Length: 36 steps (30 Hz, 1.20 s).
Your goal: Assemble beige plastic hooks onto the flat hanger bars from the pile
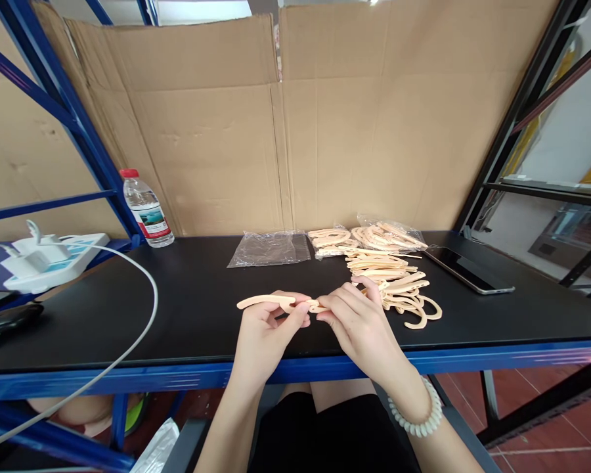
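Roughly part-way through, judging only by the lay of things. Pinched between thumb and fingertips of the left hand [268,325] and of the right hand [359,322]: a long curved beige strip [263,301], held level just above the near edge of the black tabletop [177,315]. Free end pointing left, other end hidden under the right fingers. Both grips narrow and closed on that one strip; no telling of any second small part inside the pinch of the right. Just beyond the right hand, touching or nearly so, a loose heap of like beige curved strips [398,289], spread out and unbagged. Farther back, near the brown cardboard wall [325,131], clear plastic bags packed with the same strips [389,236]. Beside those, to the left, a flat clear plastic bag [270,248] with nothing in it. So, as a reading and no more: some strips bagged, one in hand, a good heap loose, one bag unfilled. Well apart on the left, a clear water bottle with a red cap [146,210], a white power strip [44,259] and a white cable [155,295] looping across the tabletop. On the right, a dark tablet lying flat [467,269]. Round the right wrist, a pale bead bracelet [418,417].
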Each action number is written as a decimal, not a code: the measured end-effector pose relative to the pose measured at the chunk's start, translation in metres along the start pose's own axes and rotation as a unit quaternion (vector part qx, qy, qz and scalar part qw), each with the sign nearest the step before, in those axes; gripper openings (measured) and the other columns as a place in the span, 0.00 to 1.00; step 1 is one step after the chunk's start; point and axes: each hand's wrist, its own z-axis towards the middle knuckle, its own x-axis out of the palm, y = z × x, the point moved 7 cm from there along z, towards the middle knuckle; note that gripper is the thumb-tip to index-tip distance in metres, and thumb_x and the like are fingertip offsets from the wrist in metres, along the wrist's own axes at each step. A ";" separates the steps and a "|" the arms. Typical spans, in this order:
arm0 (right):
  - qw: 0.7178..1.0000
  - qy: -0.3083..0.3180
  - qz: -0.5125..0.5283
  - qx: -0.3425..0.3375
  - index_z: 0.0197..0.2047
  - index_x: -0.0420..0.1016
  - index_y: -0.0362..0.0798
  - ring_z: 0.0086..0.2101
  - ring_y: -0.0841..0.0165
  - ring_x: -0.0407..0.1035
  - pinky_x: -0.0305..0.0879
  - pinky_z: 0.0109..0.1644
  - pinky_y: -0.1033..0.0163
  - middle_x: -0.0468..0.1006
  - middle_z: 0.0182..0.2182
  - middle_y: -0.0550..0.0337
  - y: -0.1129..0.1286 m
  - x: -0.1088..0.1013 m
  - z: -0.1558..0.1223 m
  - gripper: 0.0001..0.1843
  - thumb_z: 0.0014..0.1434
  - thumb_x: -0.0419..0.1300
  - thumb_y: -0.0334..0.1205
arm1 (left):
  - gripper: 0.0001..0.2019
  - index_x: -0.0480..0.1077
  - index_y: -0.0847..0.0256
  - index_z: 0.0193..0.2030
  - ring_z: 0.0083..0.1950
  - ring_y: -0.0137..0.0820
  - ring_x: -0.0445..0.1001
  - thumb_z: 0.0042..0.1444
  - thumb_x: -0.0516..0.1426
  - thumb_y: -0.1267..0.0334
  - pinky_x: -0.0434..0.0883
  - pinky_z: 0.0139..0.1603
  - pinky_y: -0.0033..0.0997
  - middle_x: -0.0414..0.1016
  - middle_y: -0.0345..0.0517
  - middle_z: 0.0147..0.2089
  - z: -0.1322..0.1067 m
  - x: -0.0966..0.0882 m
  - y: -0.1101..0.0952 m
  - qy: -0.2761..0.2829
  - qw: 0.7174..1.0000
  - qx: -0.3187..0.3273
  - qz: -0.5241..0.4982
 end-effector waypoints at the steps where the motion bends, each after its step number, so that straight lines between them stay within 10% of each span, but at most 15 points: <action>1: 1.000 0.003 0.001 -0.001 0.40 0.71 0.46 0.32 0.69 0.65 0.50 0.57 0.53 0.75 0.30 0.61 0.000 0.000 0.000 0.08 0.67 0.51 0.34 | 0.07 0.76 0.64 0.29 0.30 0.25 0.74 0.53 0.63 0.63 0.76 0.33 0.24 0.77 0.44 0.37 0.000 0.000 0.001 0.000 1.000 -0.008 -0.004; 36: 0.998 -0.063 -0.027 -0.003 0.40 0.72 0.49 0.35 0.70 0.68 0.49 0.60 0.52 0.78 0.33 0.62 0.000 -0.007 -0.004 0.09 0.65 0.52 0.29 | 0.06 0.78 0.65 0.31 0.29 0.27 0.76 0.51 0.63 0.63 0.77 0.31 0.24 0.78 0.46 0.35 0.001 0.000 0.003 0.016 0.998 -0.051 -0.037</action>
